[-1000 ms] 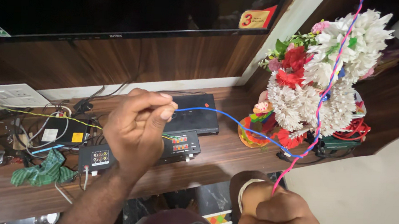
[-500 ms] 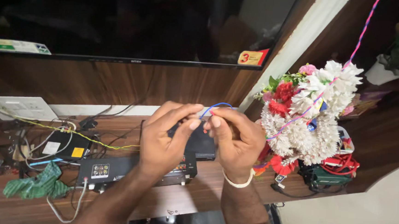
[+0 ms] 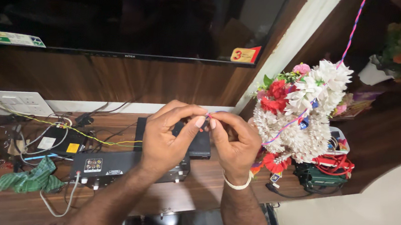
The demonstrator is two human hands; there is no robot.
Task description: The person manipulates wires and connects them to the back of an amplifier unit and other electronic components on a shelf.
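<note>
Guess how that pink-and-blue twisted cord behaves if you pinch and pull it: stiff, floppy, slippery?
Probably floppy: the cord is thin and runs in a bent line across the flower bunch instead of holding a shape. Likely light, since the left hand and right hand pinch its end with fingertips only. Whether it is slippery cannot be told, though the twisted strands may give some grip.

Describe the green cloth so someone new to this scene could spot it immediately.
Start at the wooden shelf under the dark television screen and go to its left end. There, in front of the black set-top box, lies the green cloth, crumpled: the only soft green thing among the cables.
</note>
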